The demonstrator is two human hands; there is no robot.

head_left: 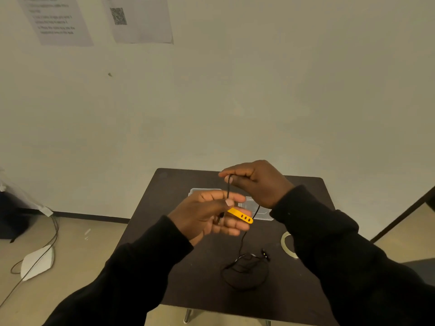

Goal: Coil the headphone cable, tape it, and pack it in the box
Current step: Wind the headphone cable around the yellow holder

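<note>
The black headphone cable (pixel 242 241) runs from my hands down to a loose tangle on the dark table (pixel 188 278). My left hand (pixel 207 215) holds the cable with its yellow remote (pixel 240 215) lying across the fingers. My right hand (pixel 256 182) is higher, above the table's far side, pinching a loop of the cable. The earbuds (pixel 265 255) lie beside the tangle. A clear plastic box (pixel 261 214) sits behind my hands, mostly hidden. A tape roll (pixel 286 243) lies at the right, partly under my right sleeve.
The small table stands against a pale wall with two printed sheets (pixel 138 20) taped high up. On the floor to the left lie a white mask (pixel 37 262), thin cords and a dark bag (pixel 14 217).
</note>
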